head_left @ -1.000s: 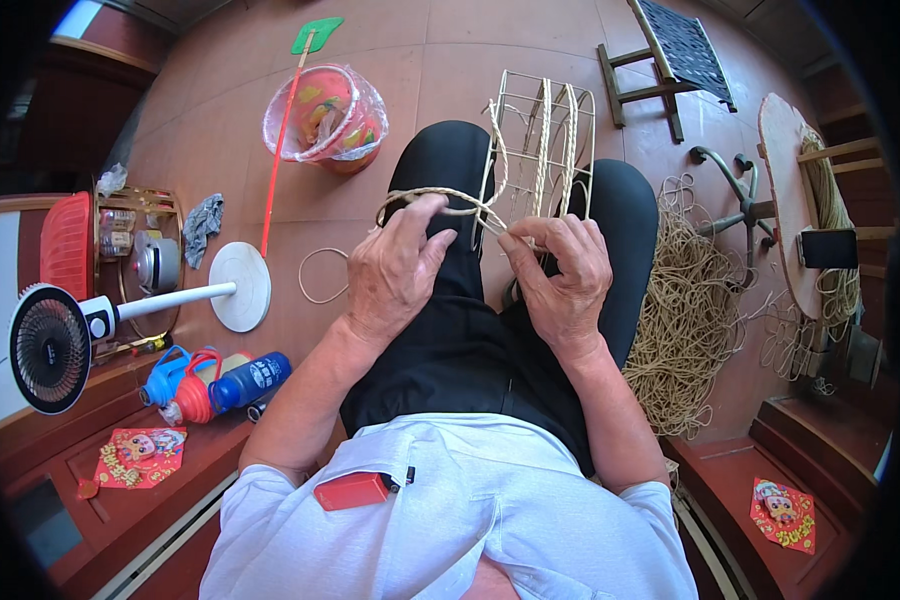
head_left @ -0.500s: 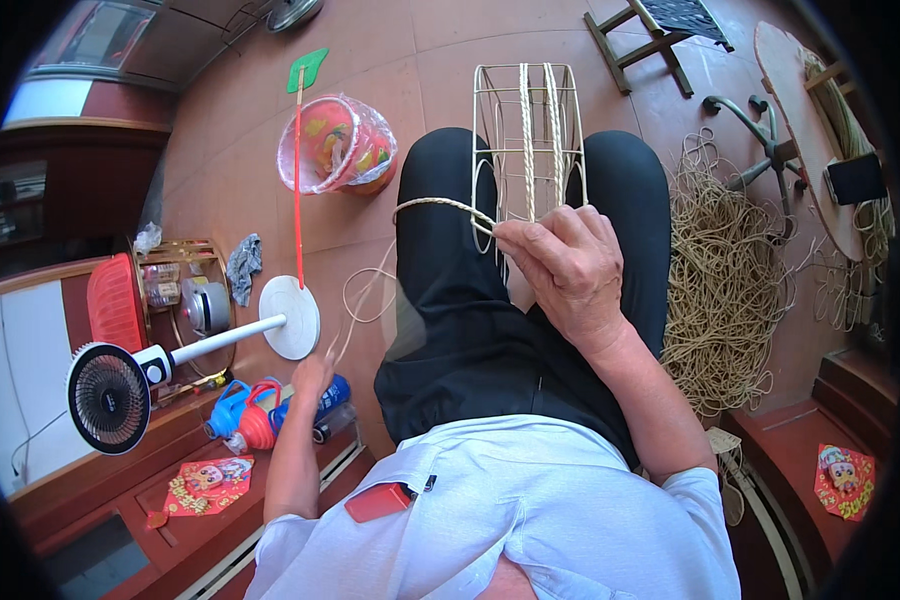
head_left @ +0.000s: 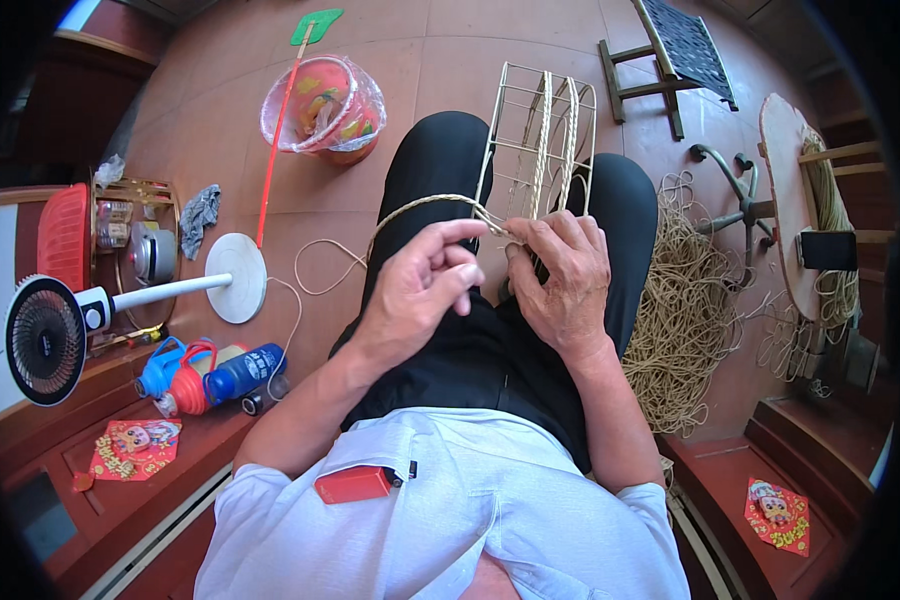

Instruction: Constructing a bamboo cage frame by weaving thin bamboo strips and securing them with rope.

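A cream wire frame (head_left: 502, 125), long and cage-like, stands between my knees with twisted cord strands (head_left: 542, 150) running along it. At its near end my right hand (head_left: 562, 268) pinches the tan twisted cord (head_left: 425, 202), which loops leftward over my left thigh and trails to the floor. My left hand (head_left: 422, 290) is just left of it, index finger stretched toward the cord by the right fingertips, thumb apart and other fingers loosely curled, with nothing visible in its grasp. The exact pinch point is partly hidden by the right fingers.
A big heap of tan cord (head_left: 675, 320) lies right of my leg. A lined red bucket (head_left: 355, 150), a green-headed swatter (head_left: 273, 150) and a standing fan (head_left: 45, 340) are left. Bottles (head_left: 245, 372) lie near my left arm. A folding stool (head_left: 660, 85) stands far right.
My left hand has come from the far left, near the bottles, to beside my right hand. The cord's loose loop has dropped lower on the left. The whole view has shifted.
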A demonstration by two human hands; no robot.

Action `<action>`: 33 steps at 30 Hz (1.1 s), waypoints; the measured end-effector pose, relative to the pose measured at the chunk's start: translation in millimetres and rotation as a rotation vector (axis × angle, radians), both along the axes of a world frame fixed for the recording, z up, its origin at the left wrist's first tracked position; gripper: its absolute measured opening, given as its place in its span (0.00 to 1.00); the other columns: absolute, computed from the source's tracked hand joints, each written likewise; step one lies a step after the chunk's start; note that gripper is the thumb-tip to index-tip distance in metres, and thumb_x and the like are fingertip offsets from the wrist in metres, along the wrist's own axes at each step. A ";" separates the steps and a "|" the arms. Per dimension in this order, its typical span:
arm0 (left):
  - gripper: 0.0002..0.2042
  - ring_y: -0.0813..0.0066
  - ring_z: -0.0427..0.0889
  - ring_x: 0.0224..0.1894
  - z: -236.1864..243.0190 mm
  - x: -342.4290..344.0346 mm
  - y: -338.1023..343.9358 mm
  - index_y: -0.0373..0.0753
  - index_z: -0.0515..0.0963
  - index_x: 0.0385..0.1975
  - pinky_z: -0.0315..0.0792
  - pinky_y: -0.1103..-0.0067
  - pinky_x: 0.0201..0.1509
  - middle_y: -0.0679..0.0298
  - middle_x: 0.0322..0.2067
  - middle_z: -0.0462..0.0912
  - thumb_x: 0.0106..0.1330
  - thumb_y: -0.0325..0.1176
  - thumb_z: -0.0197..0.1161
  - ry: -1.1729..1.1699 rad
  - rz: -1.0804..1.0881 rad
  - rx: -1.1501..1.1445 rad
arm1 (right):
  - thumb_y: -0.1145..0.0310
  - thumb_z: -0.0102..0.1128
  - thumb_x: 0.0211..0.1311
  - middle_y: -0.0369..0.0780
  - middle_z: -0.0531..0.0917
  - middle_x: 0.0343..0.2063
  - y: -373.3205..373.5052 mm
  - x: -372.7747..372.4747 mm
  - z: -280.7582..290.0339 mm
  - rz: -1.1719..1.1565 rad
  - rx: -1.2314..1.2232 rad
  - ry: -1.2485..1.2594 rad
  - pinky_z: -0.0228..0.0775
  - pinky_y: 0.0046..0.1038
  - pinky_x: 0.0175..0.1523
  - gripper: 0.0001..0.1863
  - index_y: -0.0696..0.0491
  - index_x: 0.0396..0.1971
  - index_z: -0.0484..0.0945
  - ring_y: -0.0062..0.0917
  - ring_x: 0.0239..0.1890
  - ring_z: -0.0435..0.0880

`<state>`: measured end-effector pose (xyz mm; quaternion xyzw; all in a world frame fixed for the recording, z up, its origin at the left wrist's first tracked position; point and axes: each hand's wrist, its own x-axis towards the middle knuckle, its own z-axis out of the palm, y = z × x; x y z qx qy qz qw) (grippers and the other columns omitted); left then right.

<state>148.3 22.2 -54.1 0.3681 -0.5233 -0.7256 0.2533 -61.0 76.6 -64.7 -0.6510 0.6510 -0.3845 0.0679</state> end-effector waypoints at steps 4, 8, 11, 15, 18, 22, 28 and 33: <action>0.24 0.84 0.80 0.35 -12.2 -14.5 10.9 0.31 0.71 0.74 0.77 0.84 0.44 0.62 0.43 0.85 0.82 0.30 0.63 0.086 0.040 0.078 | 0.73 0.68 0.59 0.34 0.82 0.33 1.4 -4.6 1.8 -0.002 0.043 -0.036 0.69 0.38 0.50 0.13 0.46 0.44 0.90 0.33 0.39 0.79; 0.27 0.83 0.81 0.33 -12.2 -21.3 18.6 0.34 0.70 0.76 0.78 0.81 0.39 0.63 0.42 0.86 0.80 0.28 0.65 -0.181 0.008 -0.135 | 0.74 0.66 0.57 0.34 0.82 0.33 2.7 -8.3 3.3 0.013 0.065 -0.054 0.69 0.37 0.50 0.15 0.47 0.44 0.90 0.33 0.38 0.78; 0.25 0.85 0.81 0.32 -23.3 -31.3 13.1 0.36 0.73 0.72 0.77 0.81 0.36 0.65 0.38 0.86 0.78 0.27 0.69 -0.353 -0.011 -0.522 | 0.73 0.65 0.57 0.35 0.82 0.33 2.2 -11.4 2.0 0.040 0.062 -0.086 0.69 0.37 0.50 0.15 0.47 0.44 0.91 0.34 0.38 0.78; 0.19 0.86 0.79 0.30 -21.3 -27.7 17.6 0.35 0.77 0.66 0.76 0.82 0.35 0.66 0.37 0.86 0.78 0.28 0.70 -0.435 0.133 -0.717 | 0.73 0.65 0.57 0.35 0.81 0.33 4.6 -15.2 4.1 0.046 0.079 -0.097 0.68 0.37 0.50 0.15 0.48 0.43 0.91 0.34 0.39 0.77; 0.20 0.86 0.78 0.29 -18.6 -26.2 20.0 0.34 0.76 0.68 0.75 0.84 0.34 0.66 0.37 0.85 0.79 0.28 0.69 -0.199 0.137 -0.255 | 0.73 0.66 0.56 0.38 0.81 0.32 5.2 -16.7 5.9 0.065 0.107 -0.118 0.70 0.37 0.50 0.14 0.53 0.42 0.91 0.35 0.39 0.77; 0.22 0.88 0.80 0.30 -19.1 -36.6 26.1 0.34 0.73 0.71 0.75 0.86 0.34 0.66 0.36 0.84 0.82 0.31 0.66 0.162 0.108 0.130 | 0.73 0.63 0.56 0.36 0.80 0.33 5.9 -16.4 5.1 0.075 0.099 -0.131 0.68 0.37 0.50 0.15 0.49 0.43 0.91 0.34 0.38 0.76; 0.10 0.71 0.82 0.26 -28.5 -38.8 23.4 0.33 0.82 0.43 0.76 0.72 0.33 0.59 0.25 0.83 0.84 0.33 0.61 -0.316 0.066 -0.442 | 0.72 0.64 0.58 0.36 0.81 0.32 6.7 -19.7 4.6 0.103 0.096 -0.123 0.68 0.36 0.50 0.11 0.49 0.40 0.90 0.34 0.37 0.76; 0.21 0.62 0.80 0.23 -11.1 -16.8 22.3 0.34 0.77 0.28 0.73 0.65 0.33 0.53 0.22 0.81 0.84 0.41 0.57 -0.346 -0.064 -0.428 | 0.68 0.72 0.63 0.34 0.84 0.32 9.3 -16.0 4.7 0.169 0.109 -0.121 0.67 0.36 0.50 0.07 0.48 0.41 0.89 0.32 0.35 0.78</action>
